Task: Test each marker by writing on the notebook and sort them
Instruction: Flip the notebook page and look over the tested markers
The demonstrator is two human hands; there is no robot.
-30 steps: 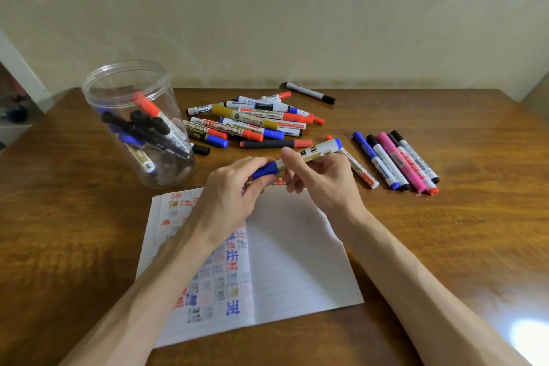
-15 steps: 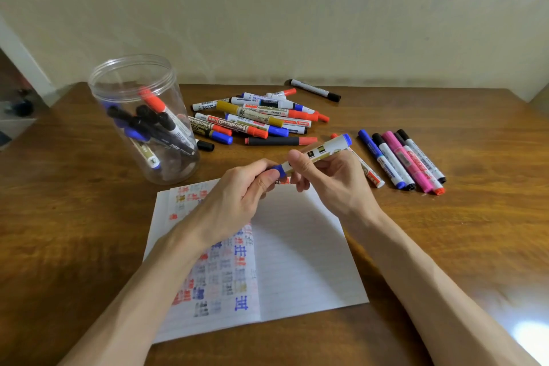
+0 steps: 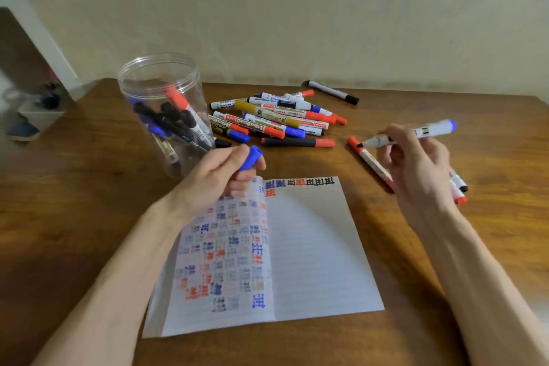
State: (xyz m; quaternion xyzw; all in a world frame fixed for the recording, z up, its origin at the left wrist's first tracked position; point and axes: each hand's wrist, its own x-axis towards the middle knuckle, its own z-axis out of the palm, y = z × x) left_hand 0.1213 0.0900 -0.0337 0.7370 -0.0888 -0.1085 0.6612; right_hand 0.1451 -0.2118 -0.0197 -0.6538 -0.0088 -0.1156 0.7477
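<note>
**While One Hand Keeps the Cap, the Other Holds the Marker Bare**

Because the right hand [image 3: 416, 166] pinches the marker [image 3: 433, 129] partway along its white barrel, the dark tip points left and hangs above the worktop [image 3: 89, 217], off the right of the page and not yet over it. The left hand [image 3: 217, 178] is curled round the blue cap [image 3: 252, 157], held up just past the top left corner of the notebook [image 3: 312, 246].

By its look the marker is light, stiff plastic with a smooth barrel that could roll between the fingers. The felt tip is the one soft part, and it will stain whatever it brushes. For writing, my judgement is that the grip should sit lower, near the tapered collar behind the tip. The cap is small and easy to drop, so a closed fist suits it.

Outward from the hands, the notebook lies open and flat, its left page crowded with test marks and a short row of marks along the top of the right page. A red-capped marker [image 3: 370, 162] lies just beside the right hand, and a few more [image 3: 459, 192] show partly from behind that hand. Farther back lie a loose pile of markers [image 3: 273, 119] and a clear jar [image 3: 160, 98] with several inside.
</note>
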